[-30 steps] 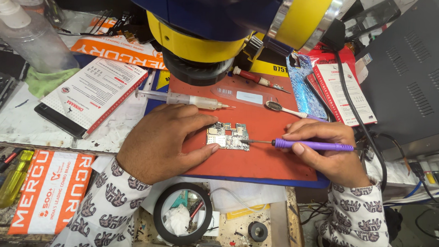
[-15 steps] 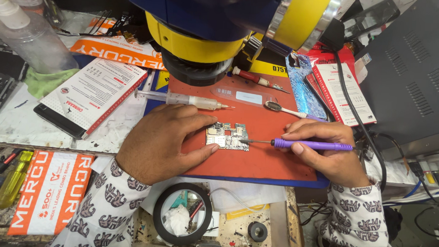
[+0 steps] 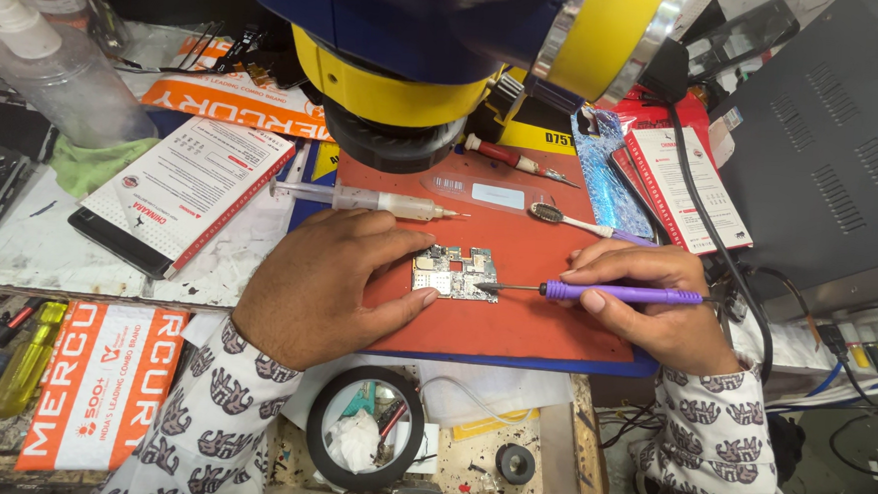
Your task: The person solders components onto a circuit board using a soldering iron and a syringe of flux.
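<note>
Soldering underway: at frame centre, our left hand (image 3: 332, 282) presses flat, pinning the circuit board (image 3: 453, 272) to the red mat (image 3: 515, 321); our right hand (image 3: 646, 303) grips the purple iron (image 3: 607, 293), tip touching the board's right edge. We judge the joint unfinished.

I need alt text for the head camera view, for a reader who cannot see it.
A right hand holds a purple-handled soldering iron with its tip at a small green circuit board, which the left hand steadies on a red work mat. A clear plastic syringe lies behind.
</note>
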